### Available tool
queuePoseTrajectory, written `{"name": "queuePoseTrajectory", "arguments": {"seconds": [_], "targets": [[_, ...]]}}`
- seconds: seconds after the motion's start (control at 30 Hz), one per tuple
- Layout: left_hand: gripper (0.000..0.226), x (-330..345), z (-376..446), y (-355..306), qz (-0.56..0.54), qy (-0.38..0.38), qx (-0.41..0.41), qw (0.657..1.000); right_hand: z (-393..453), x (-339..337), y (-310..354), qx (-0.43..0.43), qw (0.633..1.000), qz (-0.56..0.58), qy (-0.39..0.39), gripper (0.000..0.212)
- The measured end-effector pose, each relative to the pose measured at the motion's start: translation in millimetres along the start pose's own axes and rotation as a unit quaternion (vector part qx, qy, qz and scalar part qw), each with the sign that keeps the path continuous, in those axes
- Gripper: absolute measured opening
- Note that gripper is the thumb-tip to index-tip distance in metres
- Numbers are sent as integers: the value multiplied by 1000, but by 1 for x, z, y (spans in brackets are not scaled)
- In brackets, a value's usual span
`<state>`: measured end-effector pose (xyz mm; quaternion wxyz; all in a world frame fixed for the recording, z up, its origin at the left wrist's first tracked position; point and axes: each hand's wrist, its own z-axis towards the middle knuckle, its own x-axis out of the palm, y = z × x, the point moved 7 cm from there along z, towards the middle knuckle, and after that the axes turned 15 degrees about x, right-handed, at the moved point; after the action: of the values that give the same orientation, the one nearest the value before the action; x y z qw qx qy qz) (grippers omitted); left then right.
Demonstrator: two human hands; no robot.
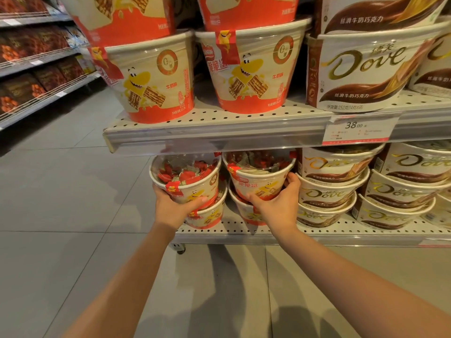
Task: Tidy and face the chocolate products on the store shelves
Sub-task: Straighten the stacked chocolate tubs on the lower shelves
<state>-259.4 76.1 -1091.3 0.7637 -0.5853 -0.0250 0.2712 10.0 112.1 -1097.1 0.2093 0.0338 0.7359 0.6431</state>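
Left hand (170, 206) gripping left wafer tub (188, 176), right hand (278, 203) gripping right tub (258, 179) (both stacked), lower shelf (317, 234)

Upper perforated cream metal shelf (244, 118), clear plastic price rail along its front edge. Directly on it: two red-and-cream wafer chocolate tubs (156, 79) (251, 69) side by side, then a white-and-brown Dove chocolate tub (361, 71) to their right; each carries another tub stacked on top. White price label reading 38.00 (358, 129) sits in the rail under the Dove tub.

Lower perforated cream metal shelf (244, 231) (same build, small caster under its left corner). On it: two stacks of smaller red-and-cream wafer tubs (207, 215) (249, 212) at left, stacks of smaller white-and-brown Dove tubs (322, 215) (388, 213) at right.

Grey tiled floor (61, 191) below.
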Motion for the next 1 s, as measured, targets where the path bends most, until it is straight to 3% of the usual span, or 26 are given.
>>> {"name": "queuePoseTrajectory", "arguments": {"seconds": [0.13,0.37,0.73,1.0], "targets": [[102,0,0,4,3,-3,-5,1000,-4,-5,2,-28,998,-59,-12,113],[107,-1,-1,4,2,16,-14,1000,-6,4,1,4,996,18,83,116],[100,-1,-7,-3,-9,13,-1,1000,-7,7,-5,20,1000,-1,21,110],[106,3,-6,-5,8,-8,-7,1000,-4,2,-1,20,999,-27,23,104]]}}
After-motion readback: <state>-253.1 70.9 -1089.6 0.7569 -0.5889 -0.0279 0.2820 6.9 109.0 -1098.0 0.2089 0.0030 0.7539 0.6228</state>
